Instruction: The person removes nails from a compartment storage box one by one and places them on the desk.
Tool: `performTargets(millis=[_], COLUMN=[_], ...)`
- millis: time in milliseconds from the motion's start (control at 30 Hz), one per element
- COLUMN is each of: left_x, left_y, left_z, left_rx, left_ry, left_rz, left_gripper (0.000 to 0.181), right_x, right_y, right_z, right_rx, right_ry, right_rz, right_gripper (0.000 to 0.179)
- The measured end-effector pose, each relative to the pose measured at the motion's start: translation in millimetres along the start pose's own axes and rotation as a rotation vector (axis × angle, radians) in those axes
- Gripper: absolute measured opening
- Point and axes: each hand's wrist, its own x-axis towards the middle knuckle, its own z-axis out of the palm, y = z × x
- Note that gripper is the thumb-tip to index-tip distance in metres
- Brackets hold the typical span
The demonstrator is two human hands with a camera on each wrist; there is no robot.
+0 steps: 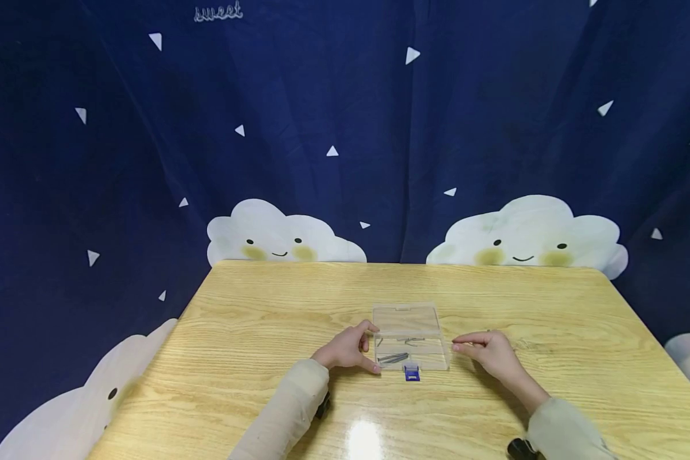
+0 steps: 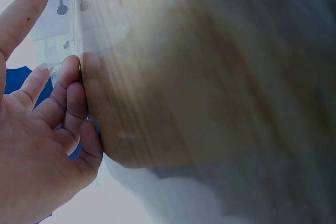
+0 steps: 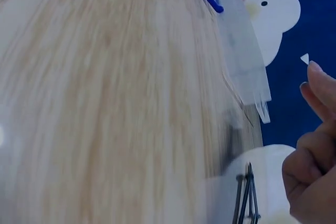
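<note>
A clear plastic box (image 1: 439,361) with a blue latch (image 1: 412,373) lies on the table, its lid (image 1: 405,316) folded back. Several long nails (image 1: 392,358) lie in its front part, and several smaller ones (image 1: 411,340) behind. My left hand (image 1: 347,347) holds the box's left side, thumb at the front corner and index finger farther back. Just right of the box is my right hand (image 1: 494,354), thumb and index finger extended close together, with nothing visible between them. In the right wrist view its other fingers (image 3: 307,166) are bent and the fingertips stand apart from the box.
Several nails (image 3: 247,198) show at the bottom of the right wrist view; what bears them cannot be made out. The wooden table (image 1: 253,306) extends around the box. A dark blue curtain (image 1: 368,96) with clouds and triangles hangs behind it.
</note>
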Motion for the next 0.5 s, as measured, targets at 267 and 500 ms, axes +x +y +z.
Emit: performTargets(millis=[267,500], left_x=[-0.6,-0.3], left_y=[-0.1,-0.2], left_z=[-0.4,-0.4], left_rx=[-0.009,0.005], left_ry=[-0.004,-0.011], left_rz=[0.002,-0.002], left_gripper=[0.069,0.071], right_x=[10.2,17.9], right_y=[-8.0,-14.7], right_z=[20.6,35.8], right_rx=[0.027,0.110], right_ry=[-0.022,-0.088], right_rz=[-0.082,-0.179], right_gripper=[0.027,0.025])
